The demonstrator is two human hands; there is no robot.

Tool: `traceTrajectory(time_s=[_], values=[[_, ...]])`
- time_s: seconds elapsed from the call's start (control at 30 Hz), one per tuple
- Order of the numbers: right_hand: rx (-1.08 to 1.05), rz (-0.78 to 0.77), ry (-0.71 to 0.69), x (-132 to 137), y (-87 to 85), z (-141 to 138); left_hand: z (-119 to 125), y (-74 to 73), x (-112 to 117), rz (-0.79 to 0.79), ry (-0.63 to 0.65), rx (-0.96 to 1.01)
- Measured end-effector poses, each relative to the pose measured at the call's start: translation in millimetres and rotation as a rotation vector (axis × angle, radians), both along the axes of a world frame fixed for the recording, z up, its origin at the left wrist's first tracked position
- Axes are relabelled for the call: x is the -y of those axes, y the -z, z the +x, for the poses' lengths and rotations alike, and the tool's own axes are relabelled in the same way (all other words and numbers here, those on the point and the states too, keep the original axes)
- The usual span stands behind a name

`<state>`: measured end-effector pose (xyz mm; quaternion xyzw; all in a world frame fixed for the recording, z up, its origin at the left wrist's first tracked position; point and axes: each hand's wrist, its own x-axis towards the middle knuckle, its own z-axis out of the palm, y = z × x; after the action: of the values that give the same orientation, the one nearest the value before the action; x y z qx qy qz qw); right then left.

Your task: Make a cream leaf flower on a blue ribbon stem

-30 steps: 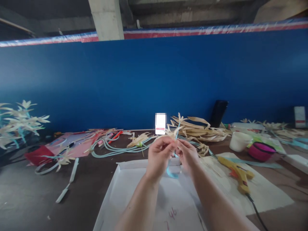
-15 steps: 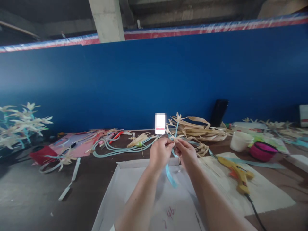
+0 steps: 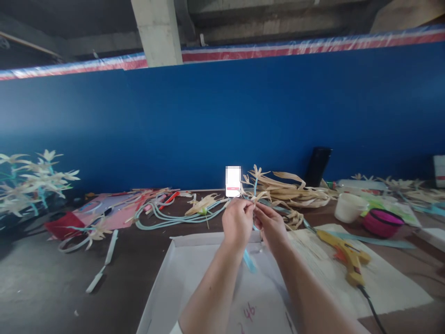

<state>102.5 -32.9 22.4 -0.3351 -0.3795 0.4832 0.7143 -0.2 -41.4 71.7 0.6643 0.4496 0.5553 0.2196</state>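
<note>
My left hand [image 3: 237, 221] and my right hand [image 3: 272, 226] meet in front of me, both pinched on a small dried-husk flower [image 3: 256, 192] with a light blue stem. A light blue strip [image 3: 249, 260] hangs down from between the two hands. Both hands hover above the far edge of a white tray [image 3: 194, 278] that has red marks written on it.
A yellow glue gun [image 3: 344, 256] lies on a pale sheet at the right, its cord running forward. Behind it are a white cup [image 3: 348, 208] and a pink bowl [image 3: 382, 222]. Dried husks [image 3: 295, 188], blue strips [image 3: 167, 215], a phone [image 3: 232, 181] and finished flowers [image 3: 34, 178] line the blue wall.
Both hands stayed pinched on the flower and shifted slightly right and away. The hanging blue strip straightened from a curl and now hangs shorter below the hands.
</note>
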Motion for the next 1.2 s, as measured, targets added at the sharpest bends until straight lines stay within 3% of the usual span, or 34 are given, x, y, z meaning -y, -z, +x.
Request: traceTrajectory(time_s=[0.3,0.7,1.2], values=[[-0.001,0.018,-0.023,-1,2.2,1,5,1.0,1,0.130,-0.072,-0.178],[-0.026,-0.028,-0.012,2,-4.1,-3,-4,-18.9,-6,-0.058,-0.021,-0.234],[-0.036,-0.074,-0.023,5,-10.1,-3,6,-25.7,-2,-0.044,-0.157,-0.343]])
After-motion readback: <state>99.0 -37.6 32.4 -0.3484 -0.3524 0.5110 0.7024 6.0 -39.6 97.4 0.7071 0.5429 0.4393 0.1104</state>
